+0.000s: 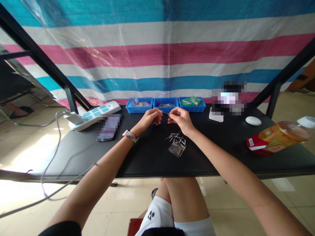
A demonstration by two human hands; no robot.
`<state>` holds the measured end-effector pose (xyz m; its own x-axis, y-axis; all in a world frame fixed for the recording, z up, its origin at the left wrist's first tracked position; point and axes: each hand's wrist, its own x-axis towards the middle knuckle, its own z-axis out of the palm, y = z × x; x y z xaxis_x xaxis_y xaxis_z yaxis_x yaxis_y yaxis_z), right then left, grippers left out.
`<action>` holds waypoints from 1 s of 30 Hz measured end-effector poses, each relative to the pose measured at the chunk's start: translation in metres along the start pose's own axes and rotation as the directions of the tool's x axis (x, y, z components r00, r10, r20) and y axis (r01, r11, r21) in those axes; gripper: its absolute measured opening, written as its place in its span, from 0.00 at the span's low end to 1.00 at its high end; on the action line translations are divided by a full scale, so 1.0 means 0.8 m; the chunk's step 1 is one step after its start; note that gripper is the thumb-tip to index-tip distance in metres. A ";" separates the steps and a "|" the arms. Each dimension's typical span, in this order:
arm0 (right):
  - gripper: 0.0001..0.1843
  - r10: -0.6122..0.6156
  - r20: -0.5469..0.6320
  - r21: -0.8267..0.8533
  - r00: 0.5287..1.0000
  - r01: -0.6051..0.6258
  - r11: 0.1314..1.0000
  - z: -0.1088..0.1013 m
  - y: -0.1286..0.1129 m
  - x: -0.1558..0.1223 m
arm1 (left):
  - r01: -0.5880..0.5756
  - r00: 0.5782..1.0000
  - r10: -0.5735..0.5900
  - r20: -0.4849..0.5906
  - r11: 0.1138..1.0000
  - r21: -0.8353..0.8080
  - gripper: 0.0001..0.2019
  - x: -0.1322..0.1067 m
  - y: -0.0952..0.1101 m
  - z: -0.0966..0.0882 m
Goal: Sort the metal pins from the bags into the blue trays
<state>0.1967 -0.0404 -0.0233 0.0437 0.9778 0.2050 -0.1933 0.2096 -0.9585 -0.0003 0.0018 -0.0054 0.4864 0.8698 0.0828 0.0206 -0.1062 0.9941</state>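
Knees low in frame; above, left hand [152,117] and right hand [178,118] together, pinching thin pin [166,113] (barely visible). Could slip among loose pins [176,137].

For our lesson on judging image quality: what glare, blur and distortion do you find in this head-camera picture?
Head view: daylight glare washes out the floor at left; wide-angle distortion bows the table edge and frame bars; two patches are pixelated, the flat item by the power strip and one beside the blue bins; the tiny part between both hands' fingers is too small to resolve.
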 end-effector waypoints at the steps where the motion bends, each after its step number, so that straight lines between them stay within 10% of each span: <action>1: 0.15 -0.019 0.003 -0.014 1.000 0.019 1.000 0.000 0.000 0.000 | 0.013 1.000 -0.013 0.003 1.000 -0.013 0.18 0.000 0.000 0.000; 30: 0.14 -0.014 -0.120 0.061 0.993 0.022 0.998 0.001 -0.008 0.018 | -0.071 0.994 0.064 -0.091 0.995 -0.070 0.15 -0.001 0.004 -0.001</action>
<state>0.1981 -0.0278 -0.0141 0.1637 0.9674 0.1934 -0.2518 0.2305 -0.9399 -0.0015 0.0008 -0.0024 0.4056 0.9013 0.1523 -0.0749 -0.1333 0.9882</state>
